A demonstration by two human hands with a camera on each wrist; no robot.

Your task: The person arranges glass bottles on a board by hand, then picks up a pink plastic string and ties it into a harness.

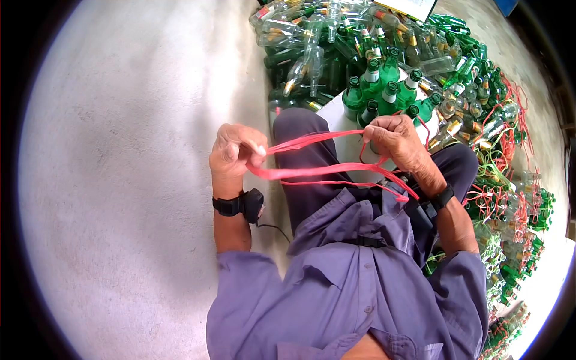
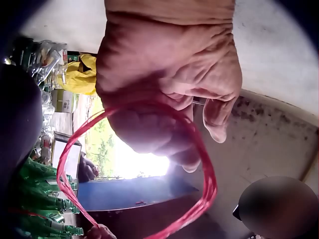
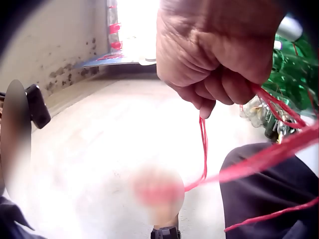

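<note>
Between the two hands runs a loop of red plastic twine point(image 1: 288, 174), several strands thick, stretched sideways over the lap. The left hand point(image 1: 234, 147) curls its fingers at the loop's left end; in the left wrist view the twine point(image 2: 209, 169) crosses over those fingers. At the other end, the right hand point(image 1: 396, 141) grips the strands in a fist, thumb and forefinger pinched on them. More twine ends hang below it. Just past the right hand, a tight cluster of upright green bottles point(image 1: 390, 90) stands on a white surface point(image 1: 333, 111) in front of the knees.
A large heap of loose clear and green bottles point(image 1: 312, 60) lies beyond the cluster. Down the right side are bottle bundles point(image 1: 516, 210) tied with red twine. Pale floor point(image 1: 132, 150) stretches to the left. A yellow bag point(image 2: 79, 77) appears in the left wrist view.
</note>
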